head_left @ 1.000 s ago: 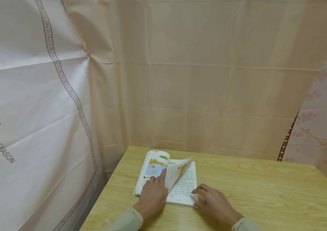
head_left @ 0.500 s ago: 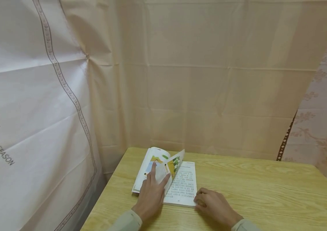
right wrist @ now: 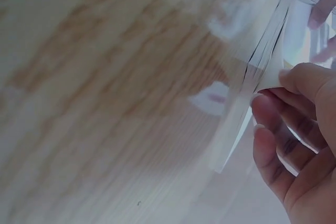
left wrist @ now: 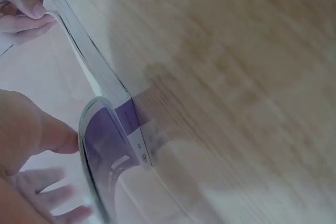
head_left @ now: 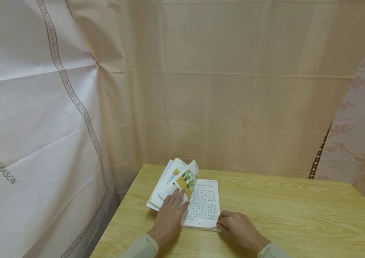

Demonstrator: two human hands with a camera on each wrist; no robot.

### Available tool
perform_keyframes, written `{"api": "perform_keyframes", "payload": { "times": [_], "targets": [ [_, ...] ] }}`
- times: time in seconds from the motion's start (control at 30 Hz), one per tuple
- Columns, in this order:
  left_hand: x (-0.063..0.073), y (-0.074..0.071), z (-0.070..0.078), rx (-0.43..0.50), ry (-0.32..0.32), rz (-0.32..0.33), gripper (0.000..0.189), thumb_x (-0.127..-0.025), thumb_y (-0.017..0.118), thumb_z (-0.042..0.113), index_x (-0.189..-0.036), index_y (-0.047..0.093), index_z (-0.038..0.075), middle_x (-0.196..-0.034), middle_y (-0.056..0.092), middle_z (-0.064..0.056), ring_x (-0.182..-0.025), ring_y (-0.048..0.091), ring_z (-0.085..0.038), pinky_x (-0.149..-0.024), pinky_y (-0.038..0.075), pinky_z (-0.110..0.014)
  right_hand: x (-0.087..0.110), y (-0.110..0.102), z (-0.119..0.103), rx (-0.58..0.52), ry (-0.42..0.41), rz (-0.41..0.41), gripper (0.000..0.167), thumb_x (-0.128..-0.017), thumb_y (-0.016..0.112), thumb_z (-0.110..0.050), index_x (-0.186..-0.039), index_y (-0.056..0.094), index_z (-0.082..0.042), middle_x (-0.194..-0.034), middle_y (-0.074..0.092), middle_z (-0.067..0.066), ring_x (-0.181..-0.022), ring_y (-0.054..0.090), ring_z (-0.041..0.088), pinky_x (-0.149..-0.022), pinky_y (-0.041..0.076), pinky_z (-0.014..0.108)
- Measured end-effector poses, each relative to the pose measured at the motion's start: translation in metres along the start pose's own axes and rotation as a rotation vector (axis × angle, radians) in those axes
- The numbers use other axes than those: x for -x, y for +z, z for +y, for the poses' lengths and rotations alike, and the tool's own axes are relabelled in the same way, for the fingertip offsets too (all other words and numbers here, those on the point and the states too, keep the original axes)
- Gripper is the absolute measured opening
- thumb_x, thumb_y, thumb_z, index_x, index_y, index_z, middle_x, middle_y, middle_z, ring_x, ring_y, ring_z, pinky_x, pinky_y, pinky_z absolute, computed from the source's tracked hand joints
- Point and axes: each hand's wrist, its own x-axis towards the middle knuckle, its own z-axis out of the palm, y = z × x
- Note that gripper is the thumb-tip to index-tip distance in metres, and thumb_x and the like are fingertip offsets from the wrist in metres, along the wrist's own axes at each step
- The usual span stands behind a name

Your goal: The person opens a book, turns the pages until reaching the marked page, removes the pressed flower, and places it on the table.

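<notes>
An open book (head_left: 204,204) with a purple cover (left wrist: 102,129) lies on the wooden table. Its left side shows coloured pictures, its right side rows of print. My left hand (head_left: 168,215) rests on the left pages with extended fingers, its thumb near the spine. One illustrated leaf (head_left: 186,179) curls up above that hand. At the lower right corner of the book, my right hand (head_left: 238,227) pinches the corner of a page (right wrist: 272,77) between thumb and fingers. In the right wrist view this corner is lifted off the pages under it.
The light wooden table (head_left: 285,208) extends to the right of the book. Behind it hangs a beige cloth (head_left: 227,100). A white printed cloth (head_left: 40,118) hangs along the left, and a floral one (head_left: 363,136) on the right.
The illustrated leaf has swung over to the left, and my left hand now lies on it. The left half of the book has tilted up. My right hand's fingers have closed on the page corner.
</notes>
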Motion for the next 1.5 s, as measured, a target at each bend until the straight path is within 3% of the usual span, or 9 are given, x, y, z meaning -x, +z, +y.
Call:
{"api": "perform_keyframes", "payload": {
  "times": [0.17,0.4,0.6,0.77,0.87,0.97,1.27,1.5],
  "targets": [
    [0.0025,-0.002,0.0028,0.014,0.011,-0.078,0.034,-0.08,0.082,0.004,-0.112,0.077,0.014,-0.133,0.06,-0.011,-0.125,0.056,-0.03,-0.099,0.051,-0.044,-0.0005,0.0004,0.001,-0.001,-0.04,-0.008,0.006,-0.091,0.078,-0.014,-0.097,0.081,-0.013,-0.095,0.069,-0.01,-0.081,0.063,0.0,-0.067,0.055,0.025],
    [0.0053,-0.0016,0.0007,0.029,0.019,-0.004,0.011,-0.091,0.07,0.015,-0.102,0.074,0.015,-0.107,0.06,-0.004,-0.098,0.055,-0.022,-0.077,0.052,-0.037,-0.001,-0.001,-0.0001,0.043,-0.016,-0.024,0.01,-0.092,0.076,-0.014,-0.101,0.081,-0.014,-0.098,0.07,-0.007,-0.085,0.065,0.004,-0.07,0.056,0.028],
    [0.0055,0.0005,0.0014,0.038,0.014,0.01,0.01,-0.091,0.07,0.019,-0.099,0.073,0.014,-0.103,0.06,-0.004,-0.097,0.054,-0.023,-0.074,0.051,-0.037,-0.0004,-0.0021,0.0001,0.032,-0.02,-0.011,0.011,-0.09,0.078,-0.011,-0.101,0.081,-0.012,-0.099,0.07,-0.006,-0.086,0.066,0.004,-0.069,0.056,0.027],
    [0.0042,0.0012,0.0056,0.021,-0.007,-0.03,0.03,-0.094,0.07,0.042,-0.098,0.072,0.013,-0.101,0.058,-0.005,-0.101,0.054,-0.025,-0.08,0.051,-0.039,-0.0015,-0.001,0.0002,0.016,-0.013,0.028,0.007,-0.087,0.08,-0.009,-0.093,0.081,-0.011,-0.094,0.068,-0.008,-0.08,0.061,-0.001,-0.066,0.053,0.023],
    [0.0038,0.001,0.0083,-0.006,-0.006,-0.054,0.05,-0.088,0.071,0.061,-0.1,0.072,0.012,-0.1,0.056,-0.006,-0.1,0.053,-0.025,-0.079,0.051,-0.039,-0.0018,-0.0012,-0.0003,-0.006,0.017,0.041,0.005,-0.085,0.082,-0.009,-0.089,0.081,-0.012,-0.091,0.066,-0.01,-0.076,0.057,-0.003,-0.064,0.052,0.021],
    [0.0034,0.0012,0.0096,-0.025,-0.004,-0.078,0.06,-0.082,0.072,0.069,-0.102,0.072,0.012,-0.101,0.055,-0.007,-0.099,0.051,-0.026,-0.078,0.05,-0.039,-0.0019,-0.0022,-0.0007,-0.029,0.037,0.049,0.005,-0.084,0.083,-0.009,-0.087,0.08,-0.013,-0.09,0.065,-0.011,-0.073,0.053,-0.005,-0.062,0.05,0.02],
    [0.0036,0.0035,0.0094,-0.044,-0.03,-0.115,0.057,-0.081,0.072,0.069,-0.092,0.072,0.013,-0.1,0.055,-0.008,-0.098,0.052,-0.028,-0.074,0.047,-0.039,-0.0016,-0.0024,0.0018,-0.092,0.035,0.102,0.005,-0.088,0.081,-0.016,-0.086,0.078,-0.019,-0.089,0.063,-0.017,-0.073,0.053,-0.006,-0.064,0.051,0.022],
    [0.0001,0.0022,0.0081,-0.053,-0.03,-0.112,0.054,-0.087,0.066,0.068,-0.085,0.073,0.014,-0.095,0.054,-0.006,-0.09,0.051,-0.026,-0.072,0.049,-0.04,-0.0069,-0.0056,-0.0011,-0.05,-0.015,0.211,0.007,-0.087,0.083,-0.018,-0.086,0.077,-0.021,-0.09,0.067,-0.015,-0.072,0.054,-0.007,-0.06,0.049,0.017]
  ]
}}
